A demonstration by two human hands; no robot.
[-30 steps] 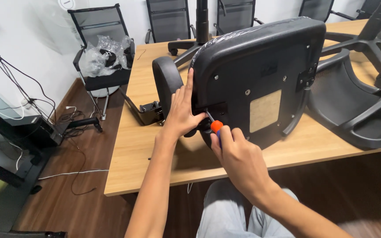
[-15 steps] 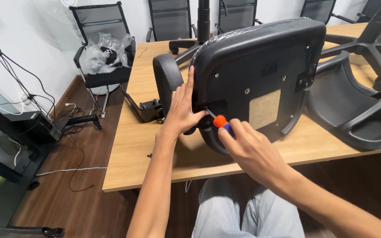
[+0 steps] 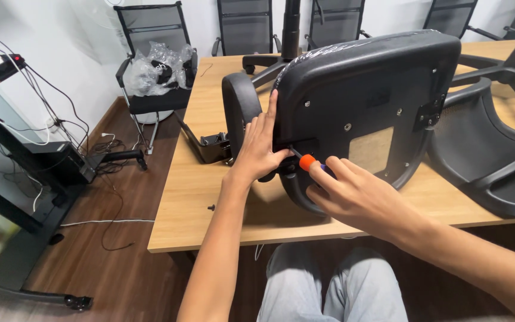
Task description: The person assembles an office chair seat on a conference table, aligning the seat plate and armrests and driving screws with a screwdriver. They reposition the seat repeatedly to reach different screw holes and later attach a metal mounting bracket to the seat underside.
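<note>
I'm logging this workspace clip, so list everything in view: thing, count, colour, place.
seat shell: 1, black, on its edge on the table
armrest: 1, black, left of shell
screwdriver: 1, orange handle, tip at shell
wooden table: 1, light brown, centre
mesh backrest: 1, black, table right
chair base: 1, black, far right
bracket: 1, black, table's left edge
office chairs: several, black, by wall
plastic bags: clear, on left chair
cables: black and white, left
left hand: on shell
right hand: gripping screwdriver

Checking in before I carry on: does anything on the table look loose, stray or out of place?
One small dark screw lies alone on the table near its front edge, left of the left hand, apart from the chair seat. Nothing else stands out.
</note>
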